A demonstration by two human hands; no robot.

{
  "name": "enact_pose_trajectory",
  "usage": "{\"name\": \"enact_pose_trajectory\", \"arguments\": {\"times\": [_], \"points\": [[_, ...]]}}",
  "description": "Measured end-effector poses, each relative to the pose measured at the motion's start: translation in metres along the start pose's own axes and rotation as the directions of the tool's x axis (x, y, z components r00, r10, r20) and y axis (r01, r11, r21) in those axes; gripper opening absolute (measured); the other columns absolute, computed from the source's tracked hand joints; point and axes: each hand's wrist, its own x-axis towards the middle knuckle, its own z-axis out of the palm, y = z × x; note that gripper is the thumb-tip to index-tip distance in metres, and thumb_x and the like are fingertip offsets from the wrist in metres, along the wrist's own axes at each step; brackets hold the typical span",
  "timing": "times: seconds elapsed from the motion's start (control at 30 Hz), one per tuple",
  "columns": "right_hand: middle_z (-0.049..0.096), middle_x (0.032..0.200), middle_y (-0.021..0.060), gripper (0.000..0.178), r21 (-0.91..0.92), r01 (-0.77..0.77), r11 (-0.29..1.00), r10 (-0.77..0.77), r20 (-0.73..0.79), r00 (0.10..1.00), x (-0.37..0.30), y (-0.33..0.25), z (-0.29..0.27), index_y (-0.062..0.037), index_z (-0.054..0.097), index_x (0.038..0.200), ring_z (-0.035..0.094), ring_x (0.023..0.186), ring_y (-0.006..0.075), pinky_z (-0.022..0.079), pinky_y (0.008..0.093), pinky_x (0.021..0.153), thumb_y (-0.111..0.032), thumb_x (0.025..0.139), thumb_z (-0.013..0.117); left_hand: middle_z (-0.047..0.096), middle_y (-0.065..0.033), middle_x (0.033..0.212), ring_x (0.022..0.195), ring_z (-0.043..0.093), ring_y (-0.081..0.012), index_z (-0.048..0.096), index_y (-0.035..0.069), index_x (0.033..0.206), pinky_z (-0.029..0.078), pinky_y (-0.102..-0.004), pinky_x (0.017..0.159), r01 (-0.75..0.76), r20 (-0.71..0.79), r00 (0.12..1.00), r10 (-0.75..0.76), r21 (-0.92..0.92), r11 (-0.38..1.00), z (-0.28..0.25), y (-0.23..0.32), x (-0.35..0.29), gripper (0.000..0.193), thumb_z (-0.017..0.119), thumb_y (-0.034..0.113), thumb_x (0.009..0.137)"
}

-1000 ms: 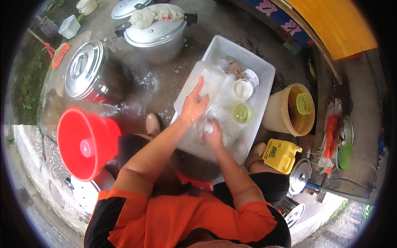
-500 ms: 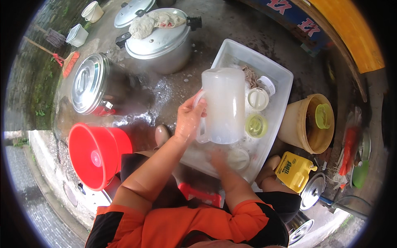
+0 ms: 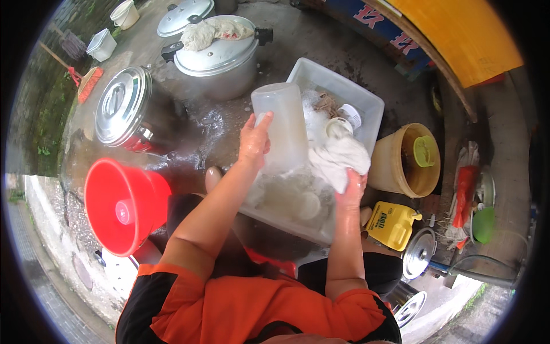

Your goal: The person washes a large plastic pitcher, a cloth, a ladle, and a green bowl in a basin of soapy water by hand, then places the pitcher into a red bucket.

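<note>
My left hand (image 3: 254,139) grips a translucent plastic pitcher (image 3: 282,123) by its handle side, tilted above a white plastic tub (image 3: 366,98). In my right hand (image 3: 351,189) is a wet white cloth (image 3: 340,161), held up over the tub's right part, its far end beside the pitcher. Soapy water fills the tub. White round lids (image 3: 349,116) and a bunched brown cloth (image 3: 325,103) lie at its far end, and a pale round lid (image 3: 307,205) shows dimly under the water at the near end.
A red bucket (image 3: 154,186) and a lidded steel pot (image 3: 123,106) stand at left. Beyond is a large pressure cooker (image 3: 220,63) with a cloth on its lid. To the right are a beige bucket (image 3: 385,166), a yellow jug (image 3: 391,225) and a steel lid (image 3: 417,253).
My right hand has come up out of the water with the white cloth and moved right. The pitcher has shifted left and tilted. The yellow-green lid is now hidden.
</note>
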Motion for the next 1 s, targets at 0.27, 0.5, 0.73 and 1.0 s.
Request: {"name": "enact_pose_trajectory", "arguments": {"times": [0.27,0.5,0.73,1.0], "points": [[0.047,0.126,0.0149,0.052,-0.824,0.488,0.289,-0.505,0.302,0.809,-0.001,0.037,0.085,-0.0051,0.046,0.126,0.046,0.117,0.0289,0.034,0.0404,0.101,-0.008,0.076,0.063,0.058,-0.0122,0.11,0.098,0.053,-0.0157,0.012,0.002,0.144,0.044,-0.0275,0.087,-0.197,0.352,0.91,0.217,-0.092,0.976,0.009,-0.056,-0.025,0.074,0.059,0.014,0.088],[0.061,0.108,0.0114,0.044,0.278,-0.395,0.876,0.359,0.174,0.917,0.084,-0.01,0.013,-0.0032,0.054,0.117,0.058,0.099,0.0274,0.048,0.0345,0.086,-0.031,0.082,0.058,0.045,-0.0126,0.131,0.111,0.049,-0.0161,0.019,0.002,0.142,0.042,-0.0287,0.093,-0.301,0.499,0.836,0.228,0.071,0.951,-0.011,-0.041,-0.055,0.077,0.066,0.006,0.082],[0.064,0.1,0.0116,0.041,-0.028,-0.608,0.794,0.608,-0.015,0.794,0.085,-0.059,0.022,-0.0032,0.056,0.115,0.062,0.089,0.0248,0.051,0.035,0.08,-0.028,0.082,0.061,0.049,-0.0104,0.129,0.114,0.048,-0.0172,0.03,0.009,0.141,0.042,-0.0318,0.094,-0.498,0.742,0.637,0.207,0.192,0.845,-0.027,-0.013,-0.052,0.089,0.08,0.014,0.067],[0.06,0.11,0.0094,0.055,-0.508,-0.132,0.851,0.226,0.128,0.966,0.076,-0.085,0.025,0.0015,0.049,0.122,0.059,0.097,0.0221,0.047,0.0337,0.084,-0.021,0.074,0.066,0.058,-0.0097,0.12,0.085,0.059,-0.0177,0.036,0.016,0.139,0.047,-0.0321,0.08,-0.674,0.728,0.671,0.142,0.518,0.528,-0.03,0.004,-0.05,0.096,0.085,0.03,0.058]]}}
